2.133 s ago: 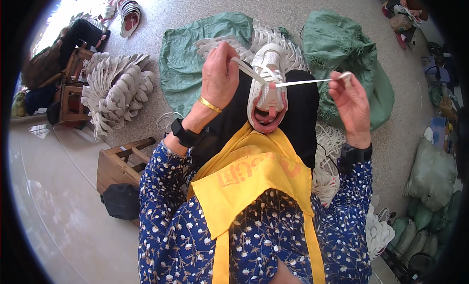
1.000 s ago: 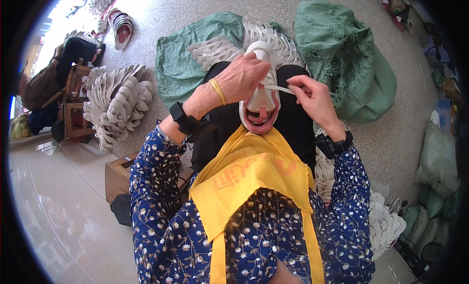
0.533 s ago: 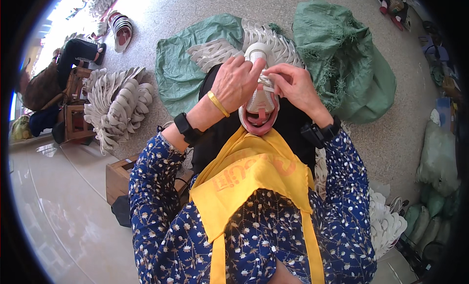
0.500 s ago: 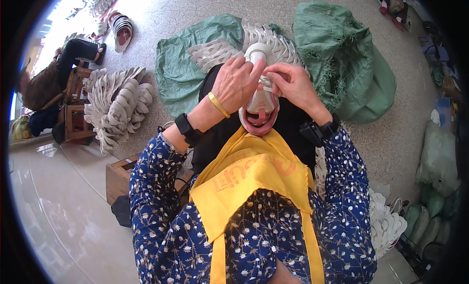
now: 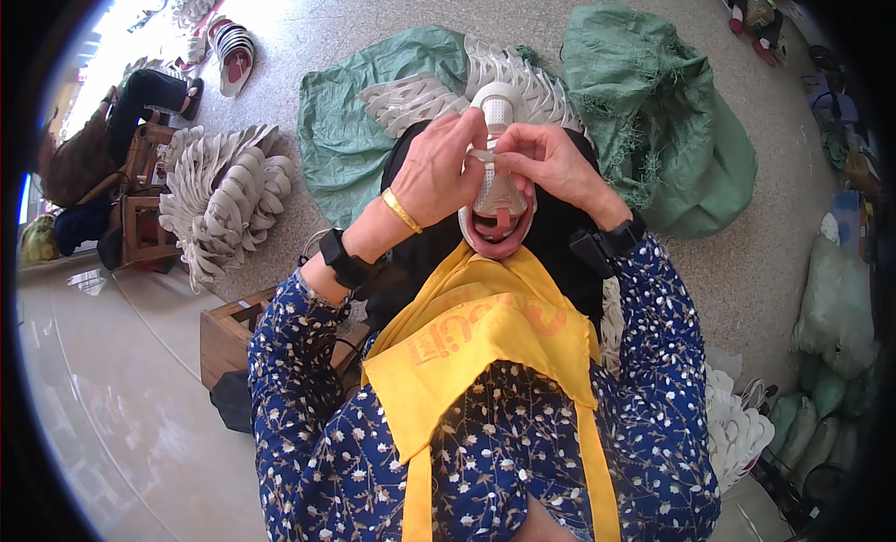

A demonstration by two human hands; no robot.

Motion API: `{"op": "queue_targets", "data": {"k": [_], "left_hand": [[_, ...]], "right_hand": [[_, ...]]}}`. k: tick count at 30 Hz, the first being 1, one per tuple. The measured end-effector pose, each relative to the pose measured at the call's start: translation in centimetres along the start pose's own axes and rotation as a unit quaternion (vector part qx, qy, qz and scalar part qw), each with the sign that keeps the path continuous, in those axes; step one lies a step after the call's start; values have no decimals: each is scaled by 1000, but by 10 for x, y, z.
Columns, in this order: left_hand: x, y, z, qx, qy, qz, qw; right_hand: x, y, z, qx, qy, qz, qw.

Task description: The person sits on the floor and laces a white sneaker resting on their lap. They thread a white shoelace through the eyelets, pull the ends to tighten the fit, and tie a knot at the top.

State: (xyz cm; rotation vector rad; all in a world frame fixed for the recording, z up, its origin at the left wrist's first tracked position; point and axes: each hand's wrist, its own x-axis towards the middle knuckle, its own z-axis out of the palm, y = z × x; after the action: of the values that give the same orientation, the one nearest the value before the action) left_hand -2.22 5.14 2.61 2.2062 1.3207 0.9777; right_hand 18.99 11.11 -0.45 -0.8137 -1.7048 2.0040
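A white sneaker (image 5: 492, 200) with a pink lining lies on my lap, its heel opening toward me and its toe pointing away. Over its lacing area both hands meet. My left hand (image 5: 439, 164) is closed, thumb and fingers pinching a white shoelace (image 5: 482, 156). From the other side my right hand (image 5: 551, 166) pinches the same lace between thumb and fingertips. The eyelets under my fingers are mostly hidden.
White shoe parts (image 5: 518, 76) are fanned beyond my knees on a green sack (image 5: 336, 113). Another green sack (image 5: 663, 122) slumps at right. More white shoe parts (image 5: 224, 197) are piled at left near a wooden box (image 5: 224, 341). A person's leg (image 5: 140, 104) shows far left.
My left hand has shifted slightly left and nearer me, and my right hand has moved a little left. The pale lace between the fingertips now shows more plainly. The sneaker stays on my lap.
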Motion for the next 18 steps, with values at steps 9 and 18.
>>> {"op": "queue_targets", "data": {"k": [9, 18], "left_hand": [[-8, -19, -5, -292, -103, -118, 944], [-18, -30, -4, -389, -66, -172, 902]], "right_hand": [[-43, -23, 2, -47, 60, -20, 997], [-103, -2, -54, 9, 228, -14, 974]]}}
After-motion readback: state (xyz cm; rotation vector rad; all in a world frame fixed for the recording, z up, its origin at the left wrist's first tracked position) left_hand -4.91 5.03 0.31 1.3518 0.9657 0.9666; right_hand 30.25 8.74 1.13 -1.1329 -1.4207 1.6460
